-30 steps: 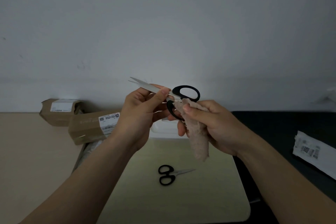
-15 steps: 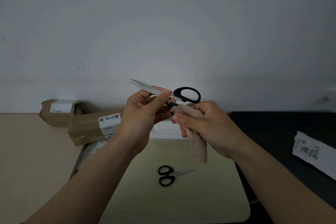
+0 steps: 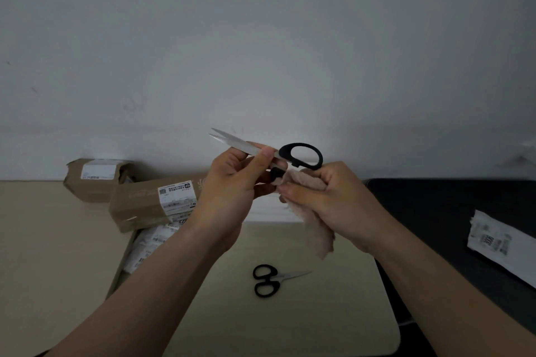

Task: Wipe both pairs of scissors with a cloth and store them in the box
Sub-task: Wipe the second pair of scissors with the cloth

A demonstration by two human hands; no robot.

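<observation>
My left hand (image 3: pixel 232 182) pinches the blades of a large pair of black-handled scissors (image 3: pixel 301 153), held up in the air with the tips pointing up and left, slightly parted. My right hand (image 3: pixel 327 200) grips a beige cloth (image 3: pixel 316 229) and presses it round the lower handle loop, which is mostly hidden. The cloth's free end hangs down. A smaller pair of black-handled scissors (image 3: pixel 269 280) lies flat on the pale yellow-green mat (image 3: pixel 333 313), blades pointing right. A white box (image 3: pixel 266 209) shows partly behind my hands.
Two brown cardboard parcels (image 3: pixel 95 178) (image 3: pixel 145 206) with labels lie at the back left on the beige table. More labelled packets (image 3: pixel 148 246) lie under them. A white labelled bag (image 3: pixel 499 243) lies on the black surface at right. A grey wall stands behind.
My right hand with the cloth has slid from beside the pivot down onto the lower handle loop, bunching the cloth. The scissors have tilted a little. The small scissors have not moved.
</observation>
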